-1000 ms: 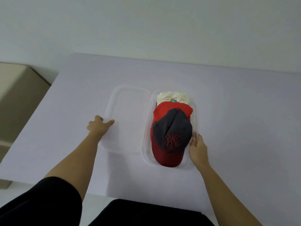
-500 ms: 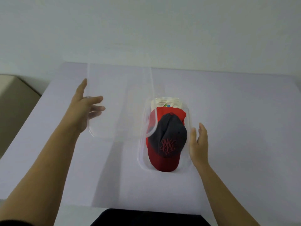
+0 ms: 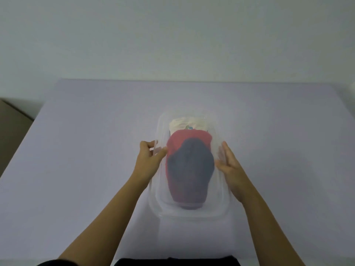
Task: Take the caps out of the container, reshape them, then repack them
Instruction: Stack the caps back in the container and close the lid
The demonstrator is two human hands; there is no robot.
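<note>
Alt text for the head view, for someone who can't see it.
A clear lid covers a container of caps on a lilac table. The left hand pinches its left edge; the right hand, fingers straight, is at its right edge.

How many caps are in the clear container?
3: a white cap at the far end, a red cap in the middle, a dark cap nearest you; others may hide underneath.

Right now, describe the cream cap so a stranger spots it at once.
On the lavender table sits a clear container under a hazy lid. The cream cap lies at its far end, the only pale one, beyond the red cap.
</note>
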